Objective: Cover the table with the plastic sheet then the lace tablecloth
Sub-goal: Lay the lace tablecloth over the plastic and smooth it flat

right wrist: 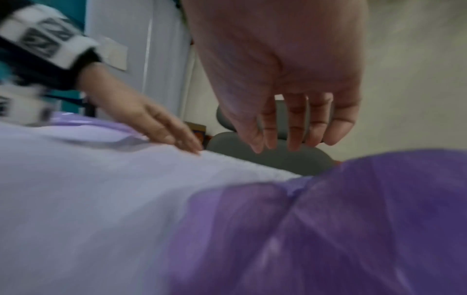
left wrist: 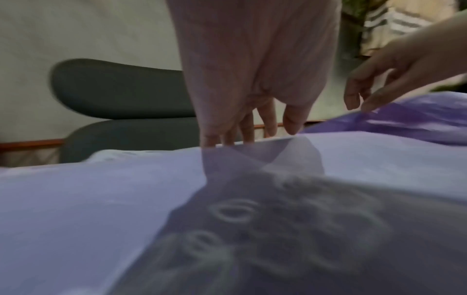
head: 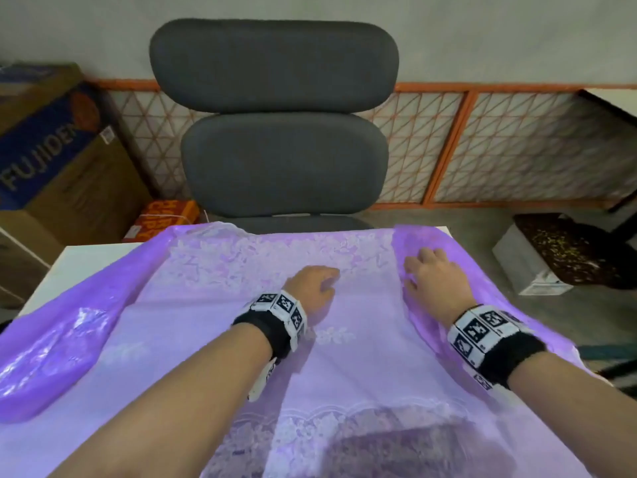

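Bench (head: 86, 260): white, its bare top showing only at the far left corner.

Plastic sheet (head: 51, 357): purple, glossy, spread over the bench, wrinkled and puffed along the left side and exposed again as a strip down the right side.

Lace tablecloth (head: 241, 305): pale, sheer, floral border at far and near edges; lies on top of the plastic sheet, down the middle of the bench, leaving purple margins on both sides.

Left hand (head: 312, 284): fingers straight and loosely spread, tips touching the lace tablecloth near its centre; grips nothing.

Right hand (head: 436, 276): fingers relaxed and apart, over the plastic sheet just beside the lace's right edge; holds nothing.

Office chair (head: 279, 132): dark grey, behind the far edge of the bench.

Cardboard boxes (head: 51, 150): on the floor at left.
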Demonstrator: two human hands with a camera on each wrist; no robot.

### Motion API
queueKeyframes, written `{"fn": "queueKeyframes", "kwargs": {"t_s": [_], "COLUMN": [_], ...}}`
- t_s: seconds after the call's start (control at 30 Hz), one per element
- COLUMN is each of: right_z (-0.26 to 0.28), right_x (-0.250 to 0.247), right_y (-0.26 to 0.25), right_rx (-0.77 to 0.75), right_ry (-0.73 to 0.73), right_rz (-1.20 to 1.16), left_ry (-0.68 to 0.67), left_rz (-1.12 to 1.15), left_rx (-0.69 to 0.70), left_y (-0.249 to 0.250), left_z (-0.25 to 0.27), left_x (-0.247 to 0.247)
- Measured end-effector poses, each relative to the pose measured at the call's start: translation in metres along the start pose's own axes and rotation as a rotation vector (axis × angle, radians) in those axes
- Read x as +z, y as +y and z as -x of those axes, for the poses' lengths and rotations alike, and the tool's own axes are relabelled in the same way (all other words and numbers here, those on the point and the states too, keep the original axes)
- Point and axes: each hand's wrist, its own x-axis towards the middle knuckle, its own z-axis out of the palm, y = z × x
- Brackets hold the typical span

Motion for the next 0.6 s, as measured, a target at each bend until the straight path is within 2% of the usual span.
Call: {"fn": "queueKeyframes", "kwargs": {"t_s": [0.13,0.3,0.4,0.5,0.6], "right_z": [0.054,0.062,0.04,-0.007,-0.057], "right_x": [0.021,0.027,-0.006,-0.048,-0.076], "right_y": [0.005,0.018,0.049,0.103,0.148], "right_rx": [0.171,0.135,0.264,0.446,0.554], "right_ry": [-0.169,-0.203,-0.197,-0.21,-0.067], "right_rz": [0.023,0.098,0.064,0.007,-0.065], "left_ry": [-0.048,-0.041,-0.012,0.011,0.026], "left_rz": [-0.193,-0.242,-0.238,-0.221,-0.202], "left_rx": [0.036,0.017,0.033,0.033,-0.015], "left_y": [0.034,0.054,0.05,0.05,0.055], "left_z": [-0.001,0.0,0.001,-0.001,-0.004], "left_x": [0.035,0.05,0.053,0.056,0.057]}}
